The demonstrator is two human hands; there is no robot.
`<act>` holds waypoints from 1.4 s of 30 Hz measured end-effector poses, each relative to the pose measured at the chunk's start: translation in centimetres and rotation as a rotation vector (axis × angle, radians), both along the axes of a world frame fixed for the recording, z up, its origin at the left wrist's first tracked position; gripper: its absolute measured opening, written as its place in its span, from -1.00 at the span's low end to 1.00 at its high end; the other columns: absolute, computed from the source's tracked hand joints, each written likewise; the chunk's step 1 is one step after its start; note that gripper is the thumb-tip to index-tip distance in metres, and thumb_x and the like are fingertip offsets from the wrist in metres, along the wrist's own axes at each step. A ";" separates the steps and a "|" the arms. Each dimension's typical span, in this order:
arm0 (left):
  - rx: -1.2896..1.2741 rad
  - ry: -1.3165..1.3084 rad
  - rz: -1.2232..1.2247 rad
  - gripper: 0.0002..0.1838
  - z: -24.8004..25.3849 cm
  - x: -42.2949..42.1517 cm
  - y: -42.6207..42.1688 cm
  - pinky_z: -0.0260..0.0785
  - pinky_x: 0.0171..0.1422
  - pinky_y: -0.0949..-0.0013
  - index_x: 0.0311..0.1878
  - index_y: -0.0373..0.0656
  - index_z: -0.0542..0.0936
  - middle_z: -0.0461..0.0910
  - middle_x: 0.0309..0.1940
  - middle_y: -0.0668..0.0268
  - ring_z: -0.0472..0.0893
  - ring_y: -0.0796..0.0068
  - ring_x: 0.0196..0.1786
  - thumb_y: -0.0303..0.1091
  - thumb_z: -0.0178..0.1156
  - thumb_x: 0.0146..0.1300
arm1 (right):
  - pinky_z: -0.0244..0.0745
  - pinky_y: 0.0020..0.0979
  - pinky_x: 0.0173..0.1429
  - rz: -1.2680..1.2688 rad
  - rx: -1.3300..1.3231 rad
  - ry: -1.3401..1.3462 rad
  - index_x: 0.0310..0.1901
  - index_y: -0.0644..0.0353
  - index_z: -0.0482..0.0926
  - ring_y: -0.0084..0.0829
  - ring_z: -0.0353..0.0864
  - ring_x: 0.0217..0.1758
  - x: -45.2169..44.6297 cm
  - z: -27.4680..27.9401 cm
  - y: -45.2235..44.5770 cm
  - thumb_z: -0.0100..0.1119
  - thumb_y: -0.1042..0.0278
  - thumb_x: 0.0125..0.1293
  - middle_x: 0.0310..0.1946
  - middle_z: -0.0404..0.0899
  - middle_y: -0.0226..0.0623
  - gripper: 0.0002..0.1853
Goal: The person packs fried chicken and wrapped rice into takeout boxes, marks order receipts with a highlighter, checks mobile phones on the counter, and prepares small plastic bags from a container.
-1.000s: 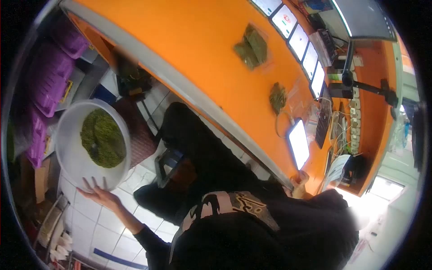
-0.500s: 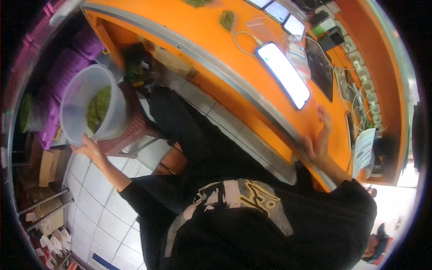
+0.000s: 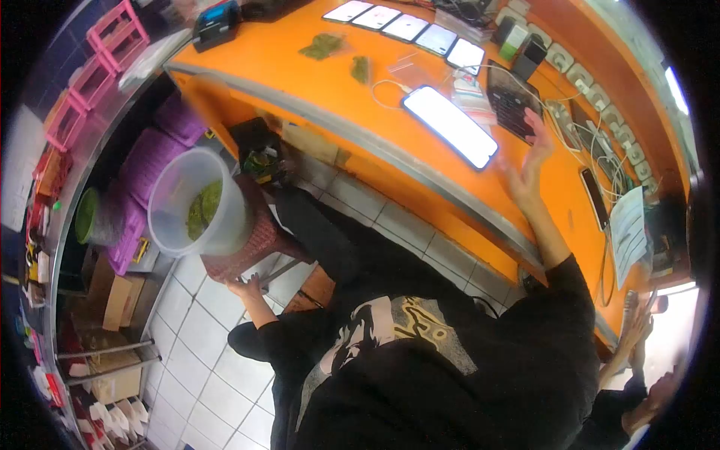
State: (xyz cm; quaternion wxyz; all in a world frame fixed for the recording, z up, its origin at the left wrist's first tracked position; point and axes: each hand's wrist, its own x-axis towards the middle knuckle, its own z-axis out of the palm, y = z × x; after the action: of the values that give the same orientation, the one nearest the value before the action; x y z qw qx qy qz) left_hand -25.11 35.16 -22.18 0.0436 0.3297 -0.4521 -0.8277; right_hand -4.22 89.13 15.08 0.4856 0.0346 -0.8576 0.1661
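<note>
My left hand (image 3: 246,288) is low beside the stool's front edge, fingers apart, apart from the bucket; whether it touches the stool is hard to tell. A translucent plastic bucket (image 3: 169,214) with a green, leafy-looking mass (image 3: 203,210) inside stands on the reddish-brown woven-look stool (image 3: 262,238). My right hand (image 3: 528,161) is raised over the orange table (image 3: 315,79), fingers spread, holding nothing. Next to it lies a large phone (image 3: 450,126) with a bright white screen and a cable plugged in.
Several lit phones (image 3: 405,26) line the table's back, near small clumps of green material (image 3: 322,46). A laptop (image 3: 514,97), cables (image 3: 600,150) and a face mask (image 3: 628,232) lie rightward. Purple crates (image 3: 154,161) stand behind the bucket. Another person's hands (image 3: 636,330) show at lower right.
My left hand has let go of the bucket and dropped beside the stool. My right hand has lifted from the table's front edge. The whole view has shifted.
</note>
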 end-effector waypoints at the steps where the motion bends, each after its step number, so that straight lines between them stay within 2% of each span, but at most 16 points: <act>1: 0.138 -0.037 0.085 -0.25 0.1 -0.5 0.6 -0.17 0.28 -0.34 0.30 -0.02 0.15 0.18 0.27 0.14 0.03 0.07 0.37 0.30 -0.35 0.18 | 0.05 -0.22 0.19 -0.065 -0.121 -0.002 0.21 0.31 -0.02 -0.24 0.13 0.23 0.6 0.0 0.8 0.17 0.27 0.01 0.24 0.09 -0.07 -0.23; 3: 0.262 -0.080 0.154 -0.23 0.4 -1.3 1.2 -0.31 0.33 -0.32 0.35 0.03 0.11 0.13 0.32 0.17 -0.07 0.08 0.42 0.31 -0.38 0.18 | 0.09 -0.27 0.13 -0.092 -0.193 0.038 0.20 0.26 0.00 -0.28 0.14 0.21 0.5 -0.5 2.3 0.09 0.33 0.05 0.24 0.11 -0.11 -0.30; 6: 0.393 0.038 0.020 -0.14 0.8 -2.6 1.8 0.14 0.20 -0.22 0.33 -0.05 0.11 0.14 0.28 0.11 0.17 0.05 0.25 0.40 -0.20 0.14 | 0.11 -0.29 0.12 -0.028 -0.488 0.083 0.20 0.23 0.00 -0.29 0.18 0.17 -0.6 -0.5 1.8 0.07 0.37 0.08 0.21 0.16 -0.11 -0.33; 9: 0.345 -0.014 0.031 -0.14 0.5 -3.5 2.5 0.16 0.20 -0.20 0.34 -0.06 0.11 0.14 0.28 0.11 0.17 0.06 0.25 0.41 -0.20 0.14 | 0.15 -0.30 0.09 -0.006 -0.438 0.012 0.19 0.20 0.04 -0.29 0.22 0.15 -1.4 -0.5 1.3 0.05 0.36 0.12 0.16 0.21 -0.11 -0.39; 11: 0.304 -0.020 0.008 -0.13 0.1 -3.9 2.5 0.17 0.19 -0.19 0.34 -0.07 0.11 0.14 0.28 0.11 0.18 0.06 0.25 0.41 -0.20 0.14 | 0.19 -0.21 0.11 -0.108 -0.058 -0.110 0.22 0.22 0.04 -0.20 0.29 0.11 -2.3 -0.4 0.7 0.10 0.23 0.14 0.10 0.29 -0.05 -0.34; 12: 0.284 -0.023 -0.008 -0.13 0.0 -3.8 2.9 0.17 0.19 -0.18 0.34 -0.07 0.11 0.13 0.29 0.11 0.18 0.07 0.25 0.41 -0.20 0.14 | 0.19 -0.21 0.11 -0.122 -0.064 -0.109 0.22 0.22 0.04 -0.20 0.29 0.11 -2.7 0.3 -0.2 0.10 0.23 0.14 0.10 0.29 -0.05 -0.34; 14: 0.247 -0.035 -0.028 -0.12 -0.5 -3.6 3.3 0.18 0.19 -0.17 0.34 -0.07 0.11 0.13 0.29 0.12 0.18 0.07 0.24 0.42 -0.20 0.14 | 0.10 -0.09 0.23 -0.171 -0.014 -0.522 0.26 0.20 0.00 -0.18 0.29 0.15 -3.9 2.5 -2.6 0.20 0.05 0.08 0.11 0.29 0.01 -0.19; 17: 0.201 -0.062 -0.054 -0.11 -1.3 -3.0 3.8 0.20 0.19 -0.15 0.34 -0.08 0.11 0.13 0.29 0.12 0.19 0.08 0.24 0.42 -0.20 0.13 | 0.12 -0.04 0.23 -0.291 0.231 -0.672 0.30 0.21 -0.04 -0.10 0.33 0.12 -6.3 2.7 -3.9 0.28 0.02 0.00 0.09 0.32 0.05 -0.07; 18: 0.191 -0.073 -0.061 -0.11 -1.5 -2.9 3.7 0.20 0.19 -0.15 0.34 -0.08 0.11 0.13 0.29 0.12 0.19 0.08 0.24 0.42 -0.20 0.13 | 0.20 -0.02 0.21 -0.364 0.130 -0.916 0.31 0.21 -0.06 -0.01 0.32 0.16 -7.9 4.3 -4.8 0.31 0.01 -0.03 0.10 0.30 0.10 -0.02; 21: 0.140 -0.103 -0.082 -0.10 -2.3 -2.4 3.8 0.22 0.18 -0.13 0.34 -0.09 0.11 0.13 0.29 0.12 0.20 0.09 0.24 0.43 -0.20 0.13 | 0.23 -0.07 0.25 -0.185 -0.047 -0.991 0.30 0.25 -0.05 0.04 0.24 0.26 -9.5 5.5 -3.6 0.31 -0.01 -0.06 0.17 0.21 0.19 0.00; 26: 0.019 -0.131 -0.129 -0.09 -2.2 -1.3 4.7 0.24 0.18 -0.10 0.34 -0.10 0.11 0.12 0.30 0.13 0.21 0.11 0.24 0.44 -0.20 0.12 | 0.16 -0.16 0.35 -0.185 0.034 -1.025 0.28 0.34 -0.03 0.01 0.16 0.32 -10.2 7.1 -3.3 0.39 0.09 -0.16 0.25 0.12 0.18 0.04; 28: -0.046 -0.129 -0.151 -0.08 -2.2 -1.1 4.9 0.25 0.17 -0.09 0.35 -0.11 0.11 0.12 0.30 0.13 0.21 0.11 0.23 0.44 -0.20 0.12 | 0.11 -0.18 0.38 -0.214 0.054 -1.033 0.27 0.36 -0.01 -0.01 0.15 0.33 -9.0 8.0 -3.3 0.42 0.12 -0.21 0.26 0.11 0.15 0.05; 30: 0.124 -0.145 -0.128 -0.06 -3.1 -1.7 4.2 0.27 0.18 -0.04 0.35 -0.12 0.11 0.10 0.32 0.15 0.22 0.14 0.24 0.46 -0.20 0.11 | 0.05 -0.21 0.41 -0.211 0.050 -0.975 0.24 0.35 0.08 -0.05 0.12 0.35 -6.1 9.6 -3.2 0.46 0.16 -0.27 0.26 0.14 0.09 0.02; 35: 0.164 -0.101 -0.198 -0.08 -4.4 -2.0 3.6 0.30 0.16 -0.04 0.35 -0.11 0.11 0.09 0.32 0.16 0.21 0.13 0.24 0.43 -0.17 0.12 | 0.27 -0.22 0.21 -0.291 0.157 -0.966 0.16 0.30 0.21 -0.11 0.32 0.13 3.1 12.8 -1.4 0.37 0.36 -0.41 0.03 0.30 0.00 -0.07; 37: 0.146 -0.158 -0.085 -0.08 -2.7 -1.8 4.4 0.29 0.16 -0.05 0.35 -0.11 0.11 0.08 0.33 0.13 0.21 0.09 0.23 0.44 -0.18 0.11 | 0.22 -0.21 0.27 -0.426 0.194 -1.212 0.16 0.28 0.21 -0.03 0.26 0.19 6.0 14.3 -1.1 0.41 0.35 -0.47 0.07 0.27 0.03 -0.03; 42: 0.164 -0.136 -0.101 -0.07 -2.3 -1.7 4.4 0.29 0.18 -0.05 0.36 -0.18 0.06 0.04 0.34 0.08 0.19 0.02 0.25 0.40 -0.16 0.14 | 0.16 -0.18 0.31 -0.456 0.477 -1.328 0.12 0.26 0.26 -0.03 0.24 0.19 13.2 12.2 2.5 0.47 0.34 -0.57 0.08 0.27 -0.01 0.00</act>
State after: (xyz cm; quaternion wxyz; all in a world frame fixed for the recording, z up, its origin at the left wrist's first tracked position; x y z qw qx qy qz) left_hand -26.85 39.60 -24.48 -0.0561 0.3643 -0.4009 -0.8387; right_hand 9.01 91.65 27.30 -0.1334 -0.1475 -0.9694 -0.1437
